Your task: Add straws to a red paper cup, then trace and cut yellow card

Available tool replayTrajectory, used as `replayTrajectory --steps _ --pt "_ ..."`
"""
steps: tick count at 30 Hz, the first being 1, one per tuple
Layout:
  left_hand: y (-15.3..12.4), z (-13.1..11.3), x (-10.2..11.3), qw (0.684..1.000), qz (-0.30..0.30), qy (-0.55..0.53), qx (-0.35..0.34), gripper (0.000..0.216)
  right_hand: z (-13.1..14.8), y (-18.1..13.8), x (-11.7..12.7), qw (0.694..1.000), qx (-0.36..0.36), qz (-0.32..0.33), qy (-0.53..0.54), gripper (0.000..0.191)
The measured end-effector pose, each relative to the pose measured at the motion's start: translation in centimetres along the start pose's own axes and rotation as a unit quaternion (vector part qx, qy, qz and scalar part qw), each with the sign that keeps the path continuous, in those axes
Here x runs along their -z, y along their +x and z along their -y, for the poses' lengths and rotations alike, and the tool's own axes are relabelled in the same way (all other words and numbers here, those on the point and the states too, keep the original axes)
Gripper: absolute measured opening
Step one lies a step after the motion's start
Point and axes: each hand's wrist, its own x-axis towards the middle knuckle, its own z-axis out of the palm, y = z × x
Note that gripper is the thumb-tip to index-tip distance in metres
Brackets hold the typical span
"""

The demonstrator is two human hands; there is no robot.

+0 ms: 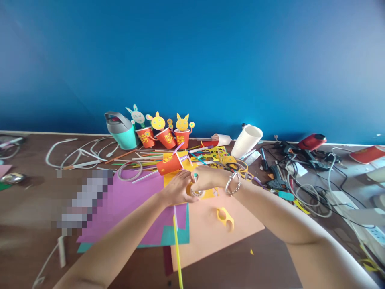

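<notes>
My bracelet (239, 184) is shiny metal; the tape roll (197, 194) I handle looks like smooth plastic. The purple sheet (135, 196) and peach sheet (195, 237) look like matt paper, the red cup (168, 165) like smooth paper, the yellow straw (177, 251) like glossy plastic.

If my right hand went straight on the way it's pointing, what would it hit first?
Most likely your left hand: it's directly in front of the right hand, and they look almost touching, though depth is hard to judge.
</notes>
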Motion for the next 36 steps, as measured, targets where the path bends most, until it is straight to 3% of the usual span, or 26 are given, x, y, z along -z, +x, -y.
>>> replayTrajectory --steps 4,8,12,17,20,25,30,36 --pt "0.0 0.0 0.1 1.0 0.015 0.002 -0.003 0.042 0.7 0.0 -0.6 0.999 -0.002 -0.021 -0.033 0.017" --pt "-0.2 0.0 -0.2 1.0 -0.007 0.007 0.01 0.047 1.7 -0.3 -0.9 0.997 0.012 -0.043 -0.063 0.008" --pt "-0.3 0.1 -0.3 1.0 -0.013 0.007 0.015 0.049 2.2 -0.5 -1.1 0.994 0.03 -0.05 -0.094 0.012" --pt "-0.1 0.1 -0.1 1.0 0.0 0.002 0.008 0.047 1.1 -1.3 -0.2 0.998 0.035 -0.056 -0.015 0.008" --pt "0.1 0.0 0.0 1.0 0.005 0.004 0.018 0.046 -0.1 -2.8 -0.1 0.989 0.049 -0.131 0.058 0.006" --pt "0.0 -0.1 0.0 1.0 -0.005 -0.006 0.008 0.044 -2.0 -5.0 -2.7 0.967 0.154 -0.194 0.059 0.007" --pt "-0.1 -0.1 -0.2 1.0 -0.009 -0.001 0.0 0.045 -2.6 -5.1 -5.0 0.963 0.176 -0.202 0.006 0.004" --pt "0.0 -0.1 -0.3 1.0 -0.012 0.003 0.01 0.038 -2.2 -4.8 -5.4 0.962 0.18 -0.198 -0.052 0.005"
